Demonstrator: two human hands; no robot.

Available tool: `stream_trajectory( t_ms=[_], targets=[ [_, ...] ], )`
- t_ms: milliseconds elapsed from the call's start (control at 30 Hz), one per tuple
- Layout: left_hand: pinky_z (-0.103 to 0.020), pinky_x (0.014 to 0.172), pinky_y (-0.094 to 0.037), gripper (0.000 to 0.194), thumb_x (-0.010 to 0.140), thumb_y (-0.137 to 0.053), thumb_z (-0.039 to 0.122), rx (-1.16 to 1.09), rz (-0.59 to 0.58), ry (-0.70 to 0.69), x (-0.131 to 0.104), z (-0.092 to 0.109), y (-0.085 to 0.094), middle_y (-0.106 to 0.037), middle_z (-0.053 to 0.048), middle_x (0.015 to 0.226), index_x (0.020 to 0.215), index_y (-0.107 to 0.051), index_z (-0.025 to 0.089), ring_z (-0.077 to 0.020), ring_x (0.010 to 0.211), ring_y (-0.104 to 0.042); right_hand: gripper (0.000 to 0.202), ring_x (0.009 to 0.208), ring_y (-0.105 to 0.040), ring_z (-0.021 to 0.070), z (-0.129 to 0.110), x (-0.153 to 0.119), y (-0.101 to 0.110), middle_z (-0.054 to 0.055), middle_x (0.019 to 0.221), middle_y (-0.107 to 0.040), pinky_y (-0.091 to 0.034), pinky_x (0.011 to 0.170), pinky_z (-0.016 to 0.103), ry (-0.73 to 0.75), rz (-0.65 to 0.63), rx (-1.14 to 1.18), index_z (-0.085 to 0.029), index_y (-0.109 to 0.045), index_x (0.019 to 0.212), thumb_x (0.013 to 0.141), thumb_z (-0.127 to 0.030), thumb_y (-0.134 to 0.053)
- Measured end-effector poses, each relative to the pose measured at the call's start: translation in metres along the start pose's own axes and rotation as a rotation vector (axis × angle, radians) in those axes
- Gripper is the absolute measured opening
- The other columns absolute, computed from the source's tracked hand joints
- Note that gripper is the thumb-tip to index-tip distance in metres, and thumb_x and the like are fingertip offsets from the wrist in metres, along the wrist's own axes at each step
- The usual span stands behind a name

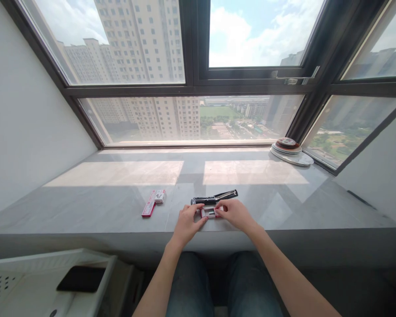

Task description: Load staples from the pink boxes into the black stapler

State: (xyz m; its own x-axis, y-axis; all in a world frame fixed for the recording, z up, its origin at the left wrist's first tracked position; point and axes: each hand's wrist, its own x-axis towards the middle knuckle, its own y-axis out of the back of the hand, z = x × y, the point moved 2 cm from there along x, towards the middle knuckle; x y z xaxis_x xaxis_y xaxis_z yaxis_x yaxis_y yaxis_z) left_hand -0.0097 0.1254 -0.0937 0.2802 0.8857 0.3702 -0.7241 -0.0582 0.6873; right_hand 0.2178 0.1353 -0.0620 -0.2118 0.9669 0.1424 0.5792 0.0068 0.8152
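A small red-and-white staple box [208,213] lies near the front edge of the sill, its top side showing an opening with grey metal strips inside. My left hand [187,223] grips the left end of this box between thumb and fingers. At its right end my right hand [232,213] is closed in a pinch, with the fingertips on the box or its contents; exactly what they pinch is hidden. Just behind both hands lies a black stapler [214,197], its upper arm raised toward the right.
To the left, a white-and-red small box [160,196] touches a longer red-and-white box [148,208]. Stacked plates [288,149] stand in the far right corner by the window. Below the sill at left, a white basket [82,259] holds a black flat object [82,279].
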Motion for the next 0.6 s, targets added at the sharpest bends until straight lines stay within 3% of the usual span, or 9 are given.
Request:
stream_trajectory(
  t_ms=[133,300,433,600],
  targets=[
    [-0.038,0.098,-0.045,0.044,0.085,-0.071,0.033,0.004,-0.013,0.01,0.0,0.0,0.001,-0.068,0.0,0.123,0.128,-0.061,0.033,-0.0226,0.11,-0.058,0.011,0.076,-0.062,0.0201,-0.03,0.021,-0.007,0.004,0.08,-0.072,-0.033,0.062,0.026,0.119,-0.127,-0.179,-0.028,-0.08,0.082,0.081,-0.028,-0.069],
    [-0.038,0.097,-0.044,0.042,0.084,-0.071,0.034,0.008,-0.029,0.039,0.0,-0.001,0.002,-0.068,-0.001,0.12,0.126,-0.062,0.032,-0.0234,0.11,-0.058,0.01,0.071,-0.06,0.0201,-0.035,0.036,-0.009,0.005,0.075,-0.071,-0.031,0.061,0.026,0.192,-0.177,-0.201,-0.026,-0.078,0.08,0.076,-0.022,-0.07],
    [-0.037,0.098,-0.044,0.044,0.084,-0.071,0.033,-0.008,-0.021,0.038,-0.001,0.0,0.003,-0.068,-0.002,0.12,0.127,-0.061,0.032,-0.0228,0.11,-0.058,0.013,0.065,-0.056,0.0157,-0.019,0.022,-0.006,0.0,0.068,-0.065,-0.034,0.061,0.024,0.162,-0.096,0.047,-0.024,-0.074,0.087,0.082,-0.026,-0.063],
    [-0.037,0.097,-0.044,0.055,0.084,-0.072,0.037,-0.039,0.02,0.041,-0.004,0.002,0.007,-0.067,-0.003,0.118,0.136,-0.054,0.031,-0.0223,0.106,-0.06,0.026,0.061,-0.052,0.0145,0.023,-0.006,-0.004,-0.004,0.063,-0.056,-0.037,0.06,0.023,0.027,0.026,0.19,-0.022,-0.071,0.099,0.086,-0.042,-0.062]
  ],
)
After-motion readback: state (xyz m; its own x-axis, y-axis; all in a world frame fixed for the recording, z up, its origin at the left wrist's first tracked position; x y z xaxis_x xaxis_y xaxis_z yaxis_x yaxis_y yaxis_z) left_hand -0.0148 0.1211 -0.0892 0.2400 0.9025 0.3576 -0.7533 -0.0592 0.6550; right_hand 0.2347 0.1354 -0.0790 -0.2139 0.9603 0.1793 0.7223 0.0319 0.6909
